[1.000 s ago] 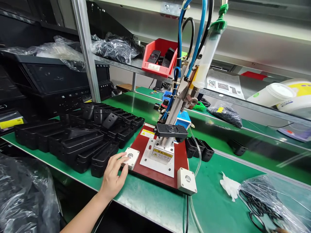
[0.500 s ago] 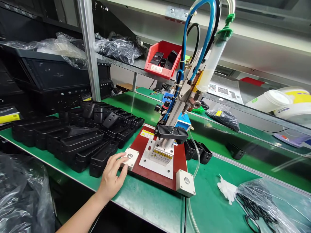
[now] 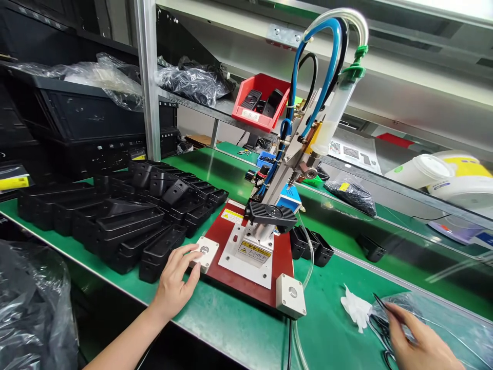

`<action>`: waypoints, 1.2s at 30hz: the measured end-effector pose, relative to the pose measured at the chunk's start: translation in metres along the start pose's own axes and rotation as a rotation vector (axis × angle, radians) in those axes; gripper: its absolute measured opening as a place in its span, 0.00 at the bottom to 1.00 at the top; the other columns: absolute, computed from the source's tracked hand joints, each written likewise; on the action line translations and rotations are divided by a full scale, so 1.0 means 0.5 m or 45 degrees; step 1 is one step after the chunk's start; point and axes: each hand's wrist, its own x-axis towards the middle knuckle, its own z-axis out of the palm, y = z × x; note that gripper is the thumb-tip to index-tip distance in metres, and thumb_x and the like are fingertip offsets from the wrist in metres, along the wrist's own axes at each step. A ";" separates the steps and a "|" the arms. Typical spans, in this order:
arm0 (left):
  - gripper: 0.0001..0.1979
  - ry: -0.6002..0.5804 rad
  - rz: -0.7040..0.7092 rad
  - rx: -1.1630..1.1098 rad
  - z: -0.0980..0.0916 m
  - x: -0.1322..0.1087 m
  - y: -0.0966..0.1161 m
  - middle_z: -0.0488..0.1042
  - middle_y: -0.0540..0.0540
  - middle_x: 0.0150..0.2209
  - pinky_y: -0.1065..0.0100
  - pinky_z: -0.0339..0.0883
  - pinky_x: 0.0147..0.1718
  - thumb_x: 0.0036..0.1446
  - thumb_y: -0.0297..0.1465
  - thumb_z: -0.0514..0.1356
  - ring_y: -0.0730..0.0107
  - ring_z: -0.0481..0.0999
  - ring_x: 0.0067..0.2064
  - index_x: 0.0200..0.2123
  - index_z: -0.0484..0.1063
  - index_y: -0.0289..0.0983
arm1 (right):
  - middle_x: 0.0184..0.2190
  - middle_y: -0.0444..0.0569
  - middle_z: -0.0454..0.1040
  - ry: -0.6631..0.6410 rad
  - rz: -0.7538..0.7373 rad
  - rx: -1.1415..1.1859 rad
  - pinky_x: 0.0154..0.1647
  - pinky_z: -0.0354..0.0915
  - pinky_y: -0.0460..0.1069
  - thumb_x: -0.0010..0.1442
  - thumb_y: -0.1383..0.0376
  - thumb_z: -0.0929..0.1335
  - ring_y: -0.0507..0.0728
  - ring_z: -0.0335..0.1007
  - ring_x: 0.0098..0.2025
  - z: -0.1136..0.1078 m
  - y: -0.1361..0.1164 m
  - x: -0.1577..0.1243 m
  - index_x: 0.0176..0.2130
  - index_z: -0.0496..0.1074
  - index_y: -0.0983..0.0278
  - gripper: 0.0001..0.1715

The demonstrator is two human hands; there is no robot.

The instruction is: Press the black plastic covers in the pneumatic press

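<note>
My left hand (image 3: 177, 277) lies with fingers stretched out over the left white button box (image 3: 208, 253), its fingertips at the round metal button. At the lower right, my right hand (image 3: 418, 334) pinches a thin black rubber ring (image 3: 379, 300) above a clear plastic bag (image 3: 454, 321) holding more black rings. A dispensing press (image 3: 279, 180) with a syringe (image 3: 334, 115) stands on a dark red base (image 3: 246, 290). On its fixture sits a black ribbed housing (image 3: 271, 213). A second white button box (image 3: 290, 296) is at the base's right corner.
Several black housings (image 3: 129, 223) are heaped on the green bench at left; others (image 3: 311, 246) stand right of the press. White tissue (image 3: 356, 307) lies beside the bag. A red bin (image 3: 262, 103) sits on the shelf; clear tubing (image 3: 298, 344) runs over the bench's front edge.
My right hand has come into view at the lower right and taken a black rubber ring at the bag. My left hand stays at the button box. The view has shifted slightly.
</note>
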 end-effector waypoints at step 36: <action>0.11 0.026 -0.002 0.020 -0.004 0.000 0.005 0.69 0.40 0.49 0.58 0.70 0.49 0.62 0.25 0.54 0.62 0.72 0.50 0.48 0.68 0.38 | 0.58 0.64 0.67 -0.273 -0.797 0.341 0.54 0.63 0.61 0.69 0.53 0.60 0.67 0.63 0.59 0.091 -0.473 0.272 0.58 0.63 0.74 0.30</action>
